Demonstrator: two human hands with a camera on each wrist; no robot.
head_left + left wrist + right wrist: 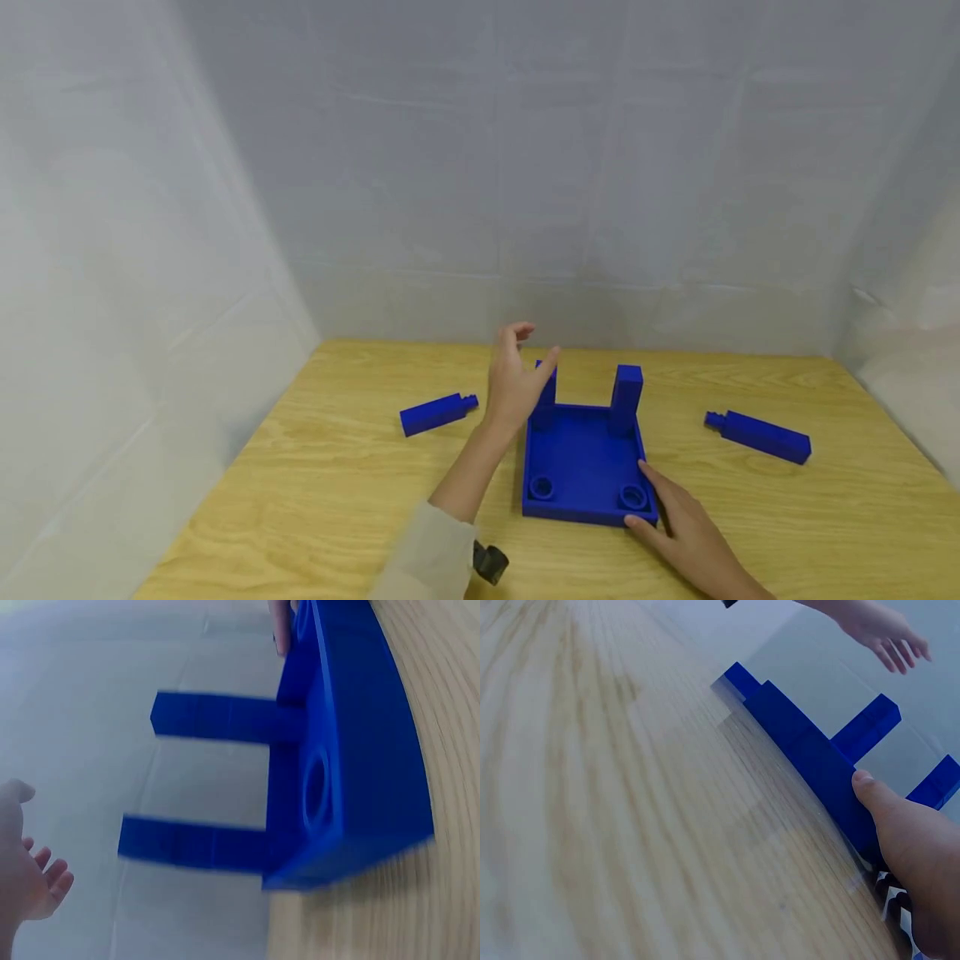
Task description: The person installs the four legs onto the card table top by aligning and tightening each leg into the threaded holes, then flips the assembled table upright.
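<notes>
A blue square base plate (581, 454) lies on the wooden table (337, 467). Two blue posts stand upright in its far corners, one left (546, 398) and one right (626, 396). Its near corners carry two round sockets (542, 487), both bare. My left hand (513, 379) hovers open beside the far-left post, fingers spread, holding nothing. My right hand (682, 525) grips the plate's near right corner, thumb on the front edge. In the right wrist view that thumb (900, 825) presses the plate's side (810, 750). The left wrist view shows the plate (352, 750) edge-on.
Two loose blue posts lie flat on the table, one to the left (437, 413) and one to the right (761, 435) of the plate. Pale fabric walls (525, 167) close in the table at the back and both sides.
</notes>
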